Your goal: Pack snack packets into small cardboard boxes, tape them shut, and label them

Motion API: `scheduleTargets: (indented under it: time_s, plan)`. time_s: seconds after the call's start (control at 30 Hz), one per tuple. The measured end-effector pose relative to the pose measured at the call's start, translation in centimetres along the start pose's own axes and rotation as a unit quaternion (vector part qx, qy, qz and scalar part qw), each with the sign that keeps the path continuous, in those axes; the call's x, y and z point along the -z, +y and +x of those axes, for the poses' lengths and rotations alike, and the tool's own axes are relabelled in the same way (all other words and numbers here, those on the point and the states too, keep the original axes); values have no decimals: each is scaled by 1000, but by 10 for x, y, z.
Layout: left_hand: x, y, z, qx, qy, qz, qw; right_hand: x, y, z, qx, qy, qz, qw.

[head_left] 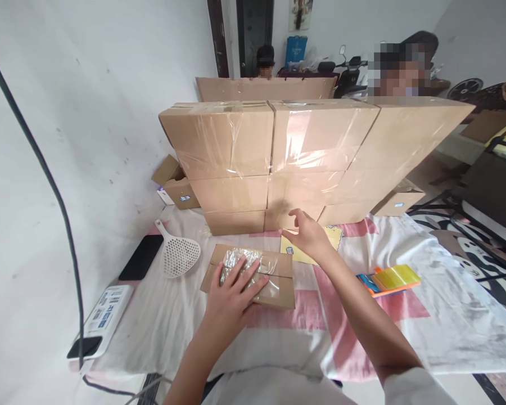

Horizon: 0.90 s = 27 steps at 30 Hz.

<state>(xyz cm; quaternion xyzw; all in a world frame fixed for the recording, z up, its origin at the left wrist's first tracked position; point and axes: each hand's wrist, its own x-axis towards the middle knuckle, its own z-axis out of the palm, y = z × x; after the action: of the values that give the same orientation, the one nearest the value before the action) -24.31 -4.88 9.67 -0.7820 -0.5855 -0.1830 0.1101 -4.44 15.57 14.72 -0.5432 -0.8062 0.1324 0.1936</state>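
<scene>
A small flat cardboard box (pixel 253 278) lies on the cloth-covered table (pixel 185 332), directly under the fingers (pixel 240 281) of the left hand (pixel 231 298), which is spread flat and open on its top; nothing is clasped, the box is only pressed down. A crinkled clear plastic packet (pixel 236 261) sits on the box just beyond those fingertips, partly covered by them. The right hand (pixel 307 235) is held loosely open, gripping nothing, its fingertips just short of the foot of the stacked cartons (pixel 270 163) and over a yellow sheet (pixel 297 253) that shows beside the palm. The box's long axis is seen to run left to right, tilted slightly, with its broad face up and its far edge turned towards the cartons. It is judged to be light and fairly stiff, though thin enough to flex, and the glossy tape on its top would be slick; a hold across the two short ends or along the long edges would be surest, while the packet, soft and slippery, would be better pinched at an edge. To the outer side of the left fingers a white slotted scoop (pixel 177 254) and a dark phone (pixel 141 257) are lying, and past the right forearm some orange and yellow strips (pixel 390 279) are seen.
</scene>
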Motion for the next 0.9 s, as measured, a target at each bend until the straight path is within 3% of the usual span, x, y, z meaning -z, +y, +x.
scheduleTargets:
  time_s: [0.1, 0.2, 0.3, 0.5, 0.7, 0.9]
  plan:
    - [11, 18, -1, -11, -1, -5, 1000, -2, 49, -1, -74, 19, 83, 994]
    - [21, 35, 6, -17, 0, -7, 1000, -2, 94, -11, -164, 41, 58, 984]
    - [16, 38, 17, -4, 5, -3, 1000, -8, 117, -21, -193, 1, 38, 980]
    - [-14, 26, 24, -28, -31, 0, 999, -33, 122, -25, -187, -97, 5, 978]
    - [-8, 32, 18, -24, -5, 14, 1000, -50, 115, -26, -163, -147, -56, 974]
    - [-7, 33, 17, -12, 3, -5, 1000, -58, 104, -29, -157, -134, -85, 975]
